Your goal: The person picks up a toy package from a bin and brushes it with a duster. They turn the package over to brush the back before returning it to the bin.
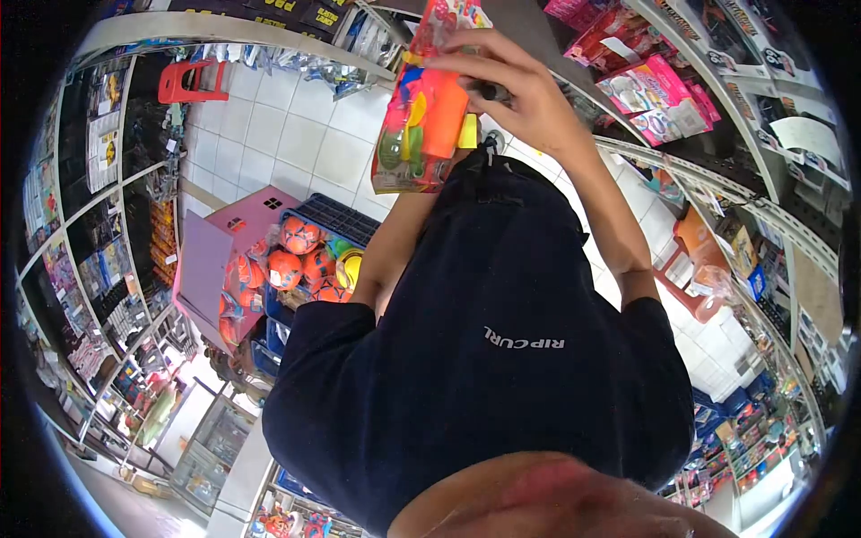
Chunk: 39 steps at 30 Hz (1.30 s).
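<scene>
Orange balls sit at left; the left arm runs up behind the toy pack, top centre, hand hidden, grip unclear. Right hand lies across the pack's upper right, fingers extended, hold unclear.

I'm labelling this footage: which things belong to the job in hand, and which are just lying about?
In hand:
- colourful toy pack, touched by the right hand
- left forearm reaching towards it, hand hidden

Just lying about:
- orange balls
- blue crate
- red stool
- pink box
</scene>
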Tool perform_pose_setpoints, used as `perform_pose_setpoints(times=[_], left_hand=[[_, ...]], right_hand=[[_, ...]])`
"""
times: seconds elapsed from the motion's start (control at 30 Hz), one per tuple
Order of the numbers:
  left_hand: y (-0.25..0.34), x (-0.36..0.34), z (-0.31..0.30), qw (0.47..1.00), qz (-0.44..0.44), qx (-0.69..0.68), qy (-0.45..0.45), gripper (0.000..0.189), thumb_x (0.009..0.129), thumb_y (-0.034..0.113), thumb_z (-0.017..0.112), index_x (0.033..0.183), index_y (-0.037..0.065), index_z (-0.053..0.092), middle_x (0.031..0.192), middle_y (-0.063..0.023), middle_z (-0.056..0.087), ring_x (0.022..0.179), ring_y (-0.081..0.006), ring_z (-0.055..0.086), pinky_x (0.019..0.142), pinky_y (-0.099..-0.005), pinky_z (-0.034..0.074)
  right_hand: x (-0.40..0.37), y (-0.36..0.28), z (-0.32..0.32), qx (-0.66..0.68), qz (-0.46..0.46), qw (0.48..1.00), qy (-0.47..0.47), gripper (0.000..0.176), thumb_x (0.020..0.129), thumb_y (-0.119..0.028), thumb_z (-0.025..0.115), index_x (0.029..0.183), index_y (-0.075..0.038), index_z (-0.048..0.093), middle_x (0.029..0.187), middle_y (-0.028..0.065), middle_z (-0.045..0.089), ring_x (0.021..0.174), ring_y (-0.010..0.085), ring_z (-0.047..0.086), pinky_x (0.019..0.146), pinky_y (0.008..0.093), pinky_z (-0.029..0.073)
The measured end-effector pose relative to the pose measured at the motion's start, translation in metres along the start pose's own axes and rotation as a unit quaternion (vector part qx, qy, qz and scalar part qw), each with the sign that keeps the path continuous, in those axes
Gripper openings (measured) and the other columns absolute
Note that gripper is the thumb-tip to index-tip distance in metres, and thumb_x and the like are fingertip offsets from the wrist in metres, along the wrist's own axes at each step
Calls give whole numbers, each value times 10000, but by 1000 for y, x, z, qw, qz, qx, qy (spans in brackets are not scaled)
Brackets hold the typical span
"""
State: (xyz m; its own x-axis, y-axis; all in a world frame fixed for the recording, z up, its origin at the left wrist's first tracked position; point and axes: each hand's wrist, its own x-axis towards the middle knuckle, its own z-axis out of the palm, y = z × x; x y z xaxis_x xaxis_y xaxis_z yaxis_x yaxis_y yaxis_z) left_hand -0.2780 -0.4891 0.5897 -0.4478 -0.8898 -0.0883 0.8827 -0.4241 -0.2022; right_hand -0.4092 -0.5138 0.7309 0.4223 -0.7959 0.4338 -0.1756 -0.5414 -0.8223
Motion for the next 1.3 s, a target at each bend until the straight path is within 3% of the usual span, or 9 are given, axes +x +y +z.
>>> perform_pose_setpoints(times=[0.33,0.4,0.53,0.6,0.93,1.0,1.13,1.2,1.3], left_hand=[[-5,2,27,786,75,611,59,443,845,114,500,1261,65,356,1170,-89,478,971,-187,544,781,-272,488],[-13,-8,39,656,197,728,-42,475,812,64,523,1259,64,362,1147,-78,490,958,-167,544,771,-258,488],[-12,-4,9,902,114,408,82,550,759,37,571,1264,60,356,1157,-71,485,1018,-158,517,775,-256,479],[-19,-3,20,760,189,619,56,582,753,39,579,1284,65,341,1201,-82,463,1093,-175,476,823,-259,455],[1,-16,-20,676,70,730,70,462,825,136,541,1248,55,372,1176,-91,459,1110,-188,451,910,-310,396],[-5,-19,-13,493,153,856,-31,443,843,154,530,1244,53,371,1169,-91,456,1100,-185,451,909,-302,395],[-6,-12,-13,497,136,857,-8,432,855,166,517,1245,56,369,1170,-95,456,1093,-179,453,903,-294,399],[-13,-3,0,878,95,468,8,426,867,187,506,1246,54,366,1169,-103,456,1085,-173,461,898,-282,401],[-13,4,-14,706,169,688,-6,463,864,283,506,1239,53,361,1159,-119,452,1075,-203,469,873,-321,428]], right_hand=[[6,12,-8,-107,-30,991,-71,456,638,28,594,1065,-133,586,1094,72,546,973,276,548,835,352,459],[7,13,-10,-98,-23,992,-80,469,627,62,604,1060,-117,596,1088,93,552,976,291,547,848,356,453],[5,16,-9,-103,-40,988,-104,499,604,77,598,1061,-126,596,1085,80,549,967,285,550,827,347,466],[4,15,-10,-102,-35,987,-120,510,600,86,592,1063,-129,595,1086,76,548,965,284,550,821,346,469],[5,7,-21,-121,-26,977,-173,431,613,34,609,1019,-105,567,1049,77,537,922,300,544,765,369,471],[7,2,-23,-134,-25,973,-186,407,622,15,618,1008,-100,563,1039,77,535,915,304,541,755,372,470],[5,2,-21,-178,-11,968,-179,366,639,-5,622,986,-89,538,1022,75,522,903,308,542,752,373,467],[5,3,-19,-170,-14,971,-166,359,641,-6,620,979,-87,530,1010,74,518,898,309,545,753,373,467],[4,3,-18,-138,-17,979,-148,329,665,-19,625,970,-84,520,982,71,510,882,299,552,740,365,474]])
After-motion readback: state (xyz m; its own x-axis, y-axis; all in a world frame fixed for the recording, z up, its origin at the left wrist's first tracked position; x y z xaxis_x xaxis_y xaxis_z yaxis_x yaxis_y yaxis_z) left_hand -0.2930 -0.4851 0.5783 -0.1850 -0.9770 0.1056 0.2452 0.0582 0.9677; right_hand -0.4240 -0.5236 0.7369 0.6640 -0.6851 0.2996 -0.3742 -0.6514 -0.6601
